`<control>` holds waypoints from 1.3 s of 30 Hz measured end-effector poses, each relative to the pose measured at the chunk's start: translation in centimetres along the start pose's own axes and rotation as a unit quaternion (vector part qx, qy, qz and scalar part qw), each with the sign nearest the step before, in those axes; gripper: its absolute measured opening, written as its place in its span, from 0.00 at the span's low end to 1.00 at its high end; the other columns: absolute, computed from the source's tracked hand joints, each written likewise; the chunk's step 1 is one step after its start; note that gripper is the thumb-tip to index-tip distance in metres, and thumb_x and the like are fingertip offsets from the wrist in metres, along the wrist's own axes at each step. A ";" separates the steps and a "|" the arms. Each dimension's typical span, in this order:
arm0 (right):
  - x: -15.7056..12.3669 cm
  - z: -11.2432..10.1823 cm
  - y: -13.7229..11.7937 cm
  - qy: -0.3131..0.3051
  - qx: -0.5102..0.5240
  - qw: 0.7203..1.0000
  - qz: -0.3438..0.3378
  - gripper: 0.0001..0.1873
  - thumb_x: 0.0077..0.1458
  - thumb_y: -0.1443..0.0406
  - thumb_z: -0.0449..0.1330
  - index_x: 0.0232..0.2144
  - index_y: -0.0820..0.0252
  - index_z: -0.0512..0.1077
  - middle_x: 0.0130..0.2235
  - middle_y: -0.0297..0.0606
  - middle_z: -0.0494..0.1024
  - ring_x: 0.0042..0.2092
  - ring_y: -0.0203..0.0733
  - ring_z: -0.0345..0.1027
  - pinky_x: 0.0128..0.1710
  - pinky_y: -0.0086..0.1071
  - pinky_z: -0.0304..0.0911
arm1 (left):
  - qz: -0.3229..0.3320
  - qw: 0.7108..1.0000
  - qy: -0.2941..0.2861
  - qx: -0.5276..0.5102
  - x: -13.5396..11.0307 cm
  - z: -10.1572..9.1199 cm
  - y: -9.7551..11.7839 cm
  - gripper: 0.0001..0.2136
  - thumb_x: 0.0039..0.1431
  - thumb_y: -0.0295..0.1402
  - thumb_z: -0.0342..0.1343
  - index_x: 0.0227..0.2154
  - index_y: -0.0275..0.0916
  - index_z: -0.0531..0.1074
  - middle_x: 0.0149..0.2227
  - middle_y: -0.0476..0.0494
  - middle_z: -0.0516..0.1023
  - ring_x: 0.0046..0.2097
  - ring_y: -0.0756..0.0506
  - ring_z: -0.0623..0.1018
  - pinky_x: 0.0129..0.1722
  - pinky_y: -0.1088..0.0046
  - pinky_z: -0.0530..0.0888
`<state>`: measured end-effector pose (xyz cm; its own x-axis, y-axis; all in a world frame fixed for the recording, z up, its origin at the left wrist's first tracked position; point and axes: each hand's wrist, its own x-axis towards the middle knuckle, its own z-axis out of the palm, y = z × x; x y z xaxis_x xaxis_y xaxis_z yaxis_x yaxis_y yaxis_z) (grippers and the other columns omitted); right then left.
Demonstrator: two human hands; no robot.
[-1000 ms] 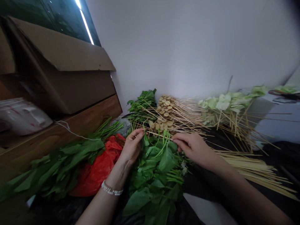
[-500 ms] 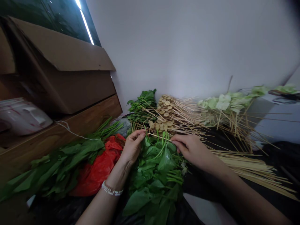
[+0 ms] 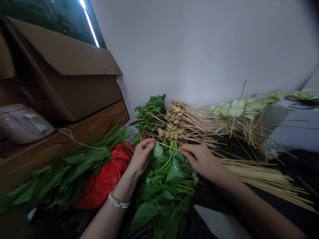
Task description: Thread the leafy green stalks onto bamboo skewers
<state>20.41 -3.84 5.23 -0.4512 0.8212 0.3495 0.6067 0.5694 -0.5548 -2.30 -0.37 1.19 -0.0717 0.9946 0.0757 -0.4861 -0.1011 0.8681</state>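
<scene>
A thin bamboo skewer [image 3: 164,144] runs between my two hands, with several green stems [image 3: 171,147] threaded across it and their leaves hanging below. My right hand [image 3: 199,161] pinches the skewer just right of those stems. At the skewer's other end my left hand [image 3: 142,154] has thumb and forefinger closed, beside a hanging leaf [image 3: 158,150]. The fingertips seem to grip that leaf's stem against the skewer tip; the exact contact is partly hidden. Directly beneath both hands lies a pile of leafy greens [image 3: 152,196].
Behind are skewered potato-like slices [image 3: 175,124], bundled greens [image 3: 152,109] and skewered pale cabbage-like leaves [image 3: 236,109]. Loose skewers [image 3: 264,179] lie right. A red plastic bag [image 3: 103,182] and larger greens [image 3: 62,176] lie left. A cardboard box [image 3: 82,96] stands on a wooden ledge [image 3: 107,122].
My right hand has shifted slightly left along the skewer, and the threaded stems sit a little closer to my left hand. A leaf now shows more fully by my left fingertips.
</scene>
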 end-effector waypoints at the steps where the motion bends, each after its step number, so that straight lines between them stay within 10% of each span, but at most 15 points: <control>1: 0.0 0.1 0.0 0.001 0.001 1.000 -0.001 0.13 0.62 0.68 0.50 0.31 0.59 0.74 0.28 0.35 0.76 0.28 0.38 0.67 0.32 0.29 0.57 | -0.006 1.000 -0.008 0.002 0.0 0.0 0.0 0.17 0.32 0.35 0.76 0.26 0.36 0.78 0.23 0.53 0.76 0.25 0.55 0.71 0.26 0.82 0.68; 14: 0.0 1.4 0.1 0.010 0.002 1.000 -0.002 0.13 0.64 0.67 0.50 0.33 0.59 0.74 0.27 0.34 0.76 0.28 0.38 0.68 0.32 0.29 0.58 | 0.067 0.984 -0.081 0.145 -0.2 -0.3 -0.8 0.14 0.45 0.43 0.70 0.30 0.37 0.80 0.31 0.48 0.77 0.32 0.52 0.72 0.33 0.79 0.68; 21: 0.3 -1.1 1.3 0.178 0.062 0.981 0.047 0.10 0.63 0.64 0.50 0.36 0.58 0.71 0.23 0.32 0.76 0.24 0.37 0.67 0.29 0.30 0.59 | 0.072 0.987 -0.036 0.137 -0.1 -0.2 -0.2 0.20 0.57 0.50 0.59 0.44 0.42 0.76 0.43 0.44 0.78 0.45 0.46 0.75 0.42 0.74 0.70; 27: 0.3 -3.0 2.5 0.281 0.099 0.952 0.071 0.10 0.62 0.60 0.52 0.37 0.57 0.71 0.23 0.31 0.75 0.20 0.35 0.62 0.23 0.29 0.56 | 0.165 0.897 -0.167 0.376 -0.9 0.3 -0.8 0.08 0.52 0.37 0.66 0.27 0.38 0.76 0.30 0.47 0.75 0.36 0.47 0.72 0.40 0.71 0.67; 34: 0.3 -2.9 2.0 0.269 0.085 0.957 0.067 0.10 0.62 0.61 0.53 0.37 0.58 0.72 0.23 0.32 0.76 0.20 0.34 0.61 0.23 0.29 0.55 | 0.187 0.727 -0.308 0.584 -2.1 0.7 -1.2 0.06 0.57 0.37 0.63 0.36 0.45 0.82 0.37 0.44 0.74 0.44 0.43 0.70 0.46 0.65 0.66; 39: 0.3 -2.8 1.7 0.263 0.076 0.960 0.059 0.10 0.62 0.62 0.52 0.36 0.59 0.72 0.22 0.32 0.75 0.23 0.36 0.65 0.25 0.29 0.57 | 0.159 0.722 -0.341 0.580 -2.3 0.8 -1.0 0.06 0.56 0.36 0.64 0.37 0.45 0.80 0.39 0.45 0.74 0.47 0.43 0.70 0.49 0.64 0.66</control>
<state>23.15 -2.50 6.51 0.0326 0.8078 0.5885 0.5134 0.4917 -0.7033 -0.99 -2.52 0.50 0.6197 0.7465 0.2422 0.5460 -0.6318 0.5503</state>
